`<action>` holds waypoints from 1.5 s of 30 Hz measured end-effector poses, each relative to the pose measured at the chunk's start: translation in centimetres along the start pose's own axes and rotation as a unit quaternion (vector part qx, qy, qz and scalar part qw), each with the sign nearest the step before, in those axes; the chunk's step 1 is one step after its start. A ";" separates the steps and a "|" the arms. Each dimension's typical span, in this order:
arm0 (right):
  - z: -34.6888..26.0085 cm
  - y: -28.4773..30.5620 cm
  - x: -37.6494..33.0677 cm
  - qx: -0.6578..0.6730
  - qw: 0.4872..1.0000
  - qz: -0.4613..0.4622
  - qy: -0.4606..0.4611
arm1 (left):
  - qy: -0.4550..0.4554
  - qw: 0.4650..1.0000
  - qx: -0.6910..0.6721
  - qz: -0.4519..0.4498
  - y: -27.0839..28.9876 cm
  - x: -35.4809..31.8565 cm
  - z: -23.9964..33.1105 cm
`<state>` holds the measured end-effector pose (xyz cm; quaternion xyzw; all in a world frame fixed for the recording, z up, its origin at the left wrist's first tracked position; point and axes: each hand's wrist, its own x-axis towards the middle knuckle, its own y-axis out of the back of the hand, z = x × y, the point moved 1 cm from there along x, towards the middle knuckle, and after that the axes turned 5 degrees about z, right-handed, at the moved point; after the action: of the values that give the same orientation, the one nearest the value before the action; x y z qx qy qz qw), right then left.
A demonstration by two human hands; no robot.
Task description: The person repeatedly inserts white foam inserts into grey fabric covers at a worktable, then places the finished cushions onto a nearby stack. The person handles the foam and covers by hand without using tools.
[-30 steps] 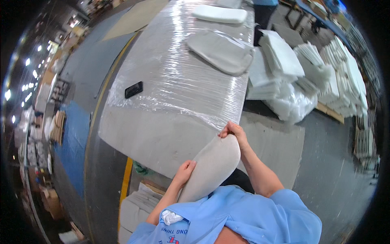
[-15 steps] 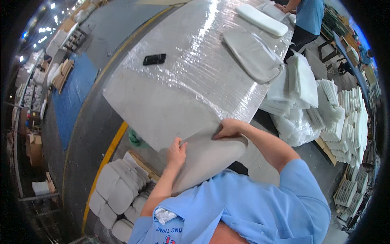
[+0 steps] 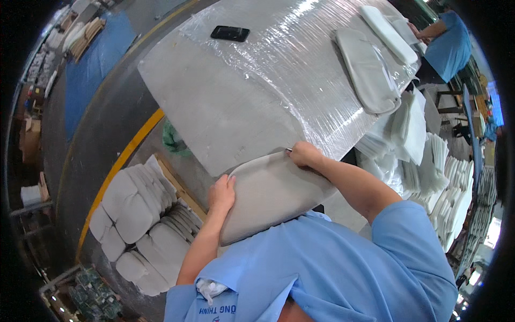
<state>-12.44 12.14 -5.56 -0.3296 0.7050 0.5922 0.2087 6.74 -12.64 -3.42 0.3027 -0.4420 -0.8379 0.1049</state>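
Dark-blue capital letters (image 3: 217,310) form one short line on the left chest of the person's light-blue, short-sleeved cloth work shirt (image 3: 322,257). The lettering sits near the picture's lower edge and appears upside down, since the camera looks down from the wearer's head. Whether the line is complete cannot be told, as the fabric folds beside it. Beneath it, a sliver of a small emblem (image 3: 216,319) shows, mostly cut off. No other writing is legible.
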 end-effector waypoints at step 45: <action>2.6 3.5 -4.3 0.240 0.939 0.218 0.114 | 0.012 0.987 -0.100 0.124 1.3 -2.0 -7.8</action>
<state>-12.21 15.94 -0.72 -0.1735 0.8999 0.3948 0.0653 12.87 -17.75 -4.88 0.2437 -0.3893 -0.8543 0.2433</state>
